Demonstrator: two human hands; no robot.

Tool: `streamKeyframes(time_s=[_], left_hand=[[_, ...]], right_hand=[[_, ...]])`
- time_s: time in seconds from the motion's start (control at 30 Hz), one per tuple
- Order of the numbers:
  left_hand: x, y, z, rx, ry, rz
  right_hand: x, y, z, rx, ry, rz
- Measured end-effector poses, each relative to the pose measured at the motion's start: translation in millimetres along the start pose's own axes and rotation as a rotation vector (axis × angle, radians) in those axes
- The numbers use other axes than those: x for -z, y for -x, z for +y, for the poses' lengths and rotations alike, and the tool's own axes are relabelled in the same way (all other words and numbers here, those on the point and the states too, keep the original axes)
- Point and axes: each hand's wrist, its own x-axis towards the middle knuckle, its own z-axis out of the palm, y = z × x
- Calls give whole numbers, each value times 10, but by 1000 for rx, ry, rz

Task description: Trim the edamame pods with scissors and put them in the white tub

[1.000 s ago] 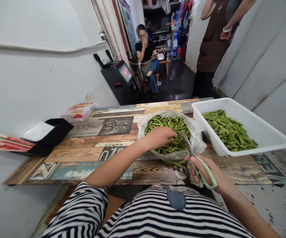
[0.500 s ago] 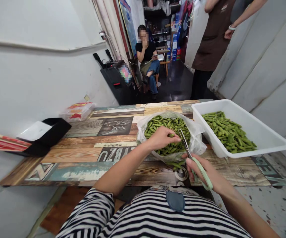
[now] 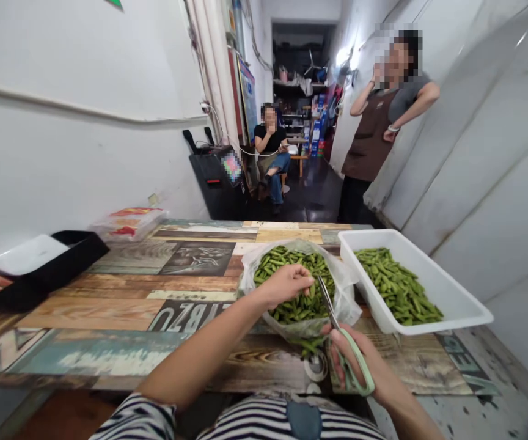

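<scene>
My left hand (image 3: pixel 289 286) is over a clear plastic bag (image 3: pixel 249 275) filled with green edamame pods (image 3: pixel 286 260). Its thumb and fingers are pinched together on an edamame pod, mostly hidden by the fingertips. Scissors (image 3: pixel 360 366) with pale green handles are in my right hand (image 3: pixel 351 345), their blades pointing up and away, just right of my left fingertips. The blades look nearly together. A few pods (image 3: pixel 310 347) lie on the table at the near side of the bag.
Right of the bag, a white plastic tub (image 3: pixel 456 327) holds more pods. A black holder (image 3: pixel 85 247) with chopsticks and a plastic packet (image 3: pixel 129 223) occupy the left of the patterned table (image 3: pixel 108 315). Beyond it, one person (image 3: pixel 271 146) sits and another (image 3: pixel 369 140) stands in a brown apron.
The view has tilted up, so the table sits lower and more of the standing person shows. The scissors' blades have come closer together. My left hand remains pinched above the bag.
</scene>
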Motion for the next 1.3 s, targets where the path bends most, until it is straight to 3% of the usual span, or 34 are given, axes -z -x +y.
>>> streamKeyframes(time_s=[0.07, 0.17, 0.33, 0.43, 0.53, 0.77, 0.97, 1.17, 1.3], left_hand=[[-38, 7, -3, 27, 139, -10], [-125, 25, -42, 18, 236, 90], [-264, 51, -153, -78, 111, 220], [-283, 83, -165, -87, 87, 167], [-247, 128, -141, -19, 175, 125], [-128, 169, -165, 51, 377, 119], [-160, 208, -152, 77, 415, 85], [-197, 254, -126, 99, 411, 44], [-57, 288, -86, 180, 461, -40]], right_hand=[[-11, 3, 20, -5, -69, 1], [-24, -1, 43, 9, -106, 18], [-28, 9, -27, 50, -60, -16], [-33, 29, -86, 97, 37, -70], [-28, 53, -124, 130, 55, -37], [15, 60, -180, 84, 110, -59], [-11, 23, -219, 94, 238, -106], [-63, -34, -113, 76, 188, -91], [-96, -71, -14, -21, 125, -25]])
